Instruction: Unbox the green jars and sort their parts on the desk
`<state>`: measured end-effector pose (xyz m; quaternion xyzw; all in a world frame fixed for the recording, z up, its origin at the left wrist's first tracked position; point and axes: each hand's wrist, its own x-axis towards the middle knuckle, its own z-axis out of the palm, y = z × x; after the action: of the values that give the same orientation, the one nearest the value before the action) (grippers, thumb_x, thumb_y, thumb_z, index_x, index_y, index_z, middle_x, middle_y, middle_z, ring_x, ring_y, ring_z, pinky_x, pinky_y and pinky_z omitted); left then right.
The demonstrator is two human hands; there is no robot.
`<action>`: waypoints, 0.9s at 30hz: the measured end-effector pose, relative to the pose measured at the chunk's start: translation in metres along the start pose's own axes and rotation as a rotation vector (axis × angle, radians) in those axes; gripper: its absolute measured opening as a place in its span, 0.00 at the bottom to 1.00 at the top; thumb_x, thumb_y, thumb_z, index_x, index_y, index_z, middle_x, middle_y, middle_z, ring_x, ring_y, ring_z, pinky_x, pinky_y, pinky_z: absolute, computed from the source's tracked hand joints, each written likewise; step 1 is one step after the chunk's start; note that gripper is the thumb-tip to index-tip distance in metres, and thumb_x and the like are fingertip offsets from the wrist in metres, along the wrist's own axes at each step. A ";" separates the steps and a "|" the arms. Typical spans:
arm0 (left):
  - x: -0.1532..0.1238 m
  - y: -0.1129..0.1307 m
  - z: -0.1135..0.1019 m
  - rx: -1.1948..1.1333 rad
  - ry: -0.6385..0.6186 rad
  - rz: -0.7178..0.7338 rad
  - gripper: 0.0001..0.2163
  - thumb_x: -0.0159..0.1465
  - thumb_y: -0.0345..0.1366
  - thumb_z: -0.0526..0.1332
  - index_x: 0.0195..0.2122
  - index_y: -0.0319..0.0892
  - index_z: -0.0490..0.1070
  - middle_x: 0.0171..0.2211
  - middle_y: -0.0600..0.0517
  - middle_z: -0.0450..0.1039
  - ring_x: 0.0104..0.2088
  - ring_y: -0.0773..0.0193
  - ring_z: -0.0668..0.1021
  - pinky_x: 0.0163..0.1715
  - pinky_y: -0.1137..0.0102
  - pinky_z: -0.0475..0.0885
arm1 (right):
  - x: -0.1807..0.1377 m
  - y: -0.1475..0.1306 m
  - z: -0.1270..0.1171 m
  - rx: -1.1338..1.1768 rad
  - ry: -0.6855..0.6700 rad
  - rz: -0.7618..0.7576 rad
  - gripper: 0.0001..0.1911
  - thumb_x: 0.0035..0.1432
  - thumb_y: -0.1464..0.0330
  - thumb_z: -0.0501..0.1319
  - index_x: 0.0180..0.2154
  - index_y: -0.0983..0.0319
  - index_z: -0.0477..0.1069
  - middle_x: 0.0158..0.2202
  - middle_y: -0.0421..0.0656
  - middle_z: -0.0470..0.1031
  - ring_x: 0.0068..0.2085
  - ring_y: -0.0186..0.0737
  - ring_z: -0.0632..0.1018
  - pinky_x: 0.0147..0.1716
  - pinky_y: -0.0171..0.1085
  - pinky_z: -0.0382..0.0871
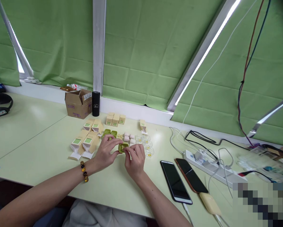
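My left hand point(105, 153) pinches a small olive-green square case point(120, 147) between thumb and fingers, just above the table. The fingertips of my right hand point(135, 160) are closed together over the case's right side; whatever they pinch is hidden. A tiny yellowish piece seems to lie inside the case. Behind my left fingers stand more green cases point(107, 131). Beside them are small yellow pieces point(120, 136), pale pinkish cylinders point(126, 138) and clear plastic cups point(149, 153) with yellow spots, close to my right hand.
Opened small cartons point(78, 141) lie to the left, closed ones point(113, 119) farther back, another point(143, 126) back right. A cardboard box point(77, 105) and black bottle point(96, 104) stand behind. Two phones point(175, 181), a yellow case point(209, 203) and a cabled power strip point(212, 168) occupy the right.
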<state>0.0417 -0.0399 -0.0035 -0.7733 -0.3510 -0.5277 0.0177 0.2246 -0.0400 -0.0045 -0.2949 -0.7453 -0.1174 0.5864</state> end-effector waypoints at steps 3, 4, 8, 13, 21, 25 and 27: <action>-0.001 -0.001 0.001 -0.001 0.010 -0.013 0.20 0.65 0.28 0.66 0.58 0.49 0.75 0.50 0.47 0.81 0.55 0.48 0.73 0.54 0.49 0.73 | 0.001 0.000 -0.001 -0.011 0.003 -0.011 0.10 0.66 0.78 0.59 0.40 0.57 0.75 0.31 0.43 0.69 0.35 0.44 0.68 0.33 0.43 0.63; -0.001 -0.001 0.001 -0.001 0.009 -0.016 0.20 0.65 0.28 0.66 0.58 0.49 0.75 0.50 0.47 0.81 0.55 0.48 0.73 0.54 0.48 0.73 | 0.001 -0.001 -0.001 -0.016 0.003 -0.013 0.11 0.66 0.78 0.59 0.40 0.57 0.75 0.31 0.43 0.69 0.35 0.44 0.68 0.33 0.43 0.63; 0.000 0.000 0.000 -0.001 0.014 -0.014 0.21 0.65 0.28 0.66 0.59 0.50 0.74 0.50 0.47 0.81 0.54 0.48 0.72 0.53 0.49 0.73 | 0.002 -0.002 -0.002 -0.017 0.009 -0.025 0.11 0.65 0.79 0.59 0.40 0.57 0.74 0.31 0.43 0.69 0.35 0.44 0.68 0.33 0.42 0.62; 0.003 -0.002 -0.002 0.019 0.040 -0.046 0.21 0.65 0.27 0.66 0.59 0.50 0.73 0.51 0.48 0.80 0.55 0.49 0.71 0.54 0.50 0.73 | 0.000 -0.007 -0.003 0.015 0.030 -0.035 0.12 0.64 0.79 0.60 0.41 0.57 0.74 0.30 0.42 0.68 0.35 0.44 0.68 0.34 0.42 0.63; 0.010 -0.004 -0.006 -0.006 0.162 -0.251 0.20 0.66 0.37 0.68 0.60 0.49 0.71 0.51 0.45 0.72 0.56 0.51 0.72 0.56 0.53 0.74 | -0.002 0.001 -0.003 0.039 0.015 0.029 0.10 0.64 0.78 0.60 0.40 0.57 0.75 0.33 0.43 0.70 0.37 0.44 0.70 0.37 0.43 0.65; 0.012 -0.011 -0.005 -0.052 0.228 -0.357 0.15 0.70 0.40 0.64 0.57 0.48 0.73 0.50 0.45 0.70 0.53 0.55 0.75 0.55 0.57 0.76 | 0.000 0.015 0.002 -0.031 -0.115 0.092 0.09 0.65 0.77 0.60 0.38 0.57 0.75 0.37 0.44 0.76 0.42 0.46 0.71 0.42 0.45 0.65; 0.012 -0.017 -0.004 -0.076 0.243 -0.409 0.11 0.70 0.42 0.63 0.52 0.47 0.75 0.49 0.45 0.71 0.51 0.55 0.76 0.52 0.58 0.77 | 0.002 0.021 0.007 -0.085 -0.196 0.111 0.10 0.64 0.78 0.61 0.36 0.58 0.75 0.37 0.43 0.79 0.44 0.47 0.71 0.44 0.45 0.63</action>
<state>0.0311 -0.0226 0.0023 -0.6170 -0.4757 -0.6223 -0.0764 0.2311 -0.0189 -0.0084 -0.3702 -0.7760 -0.0868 0.5032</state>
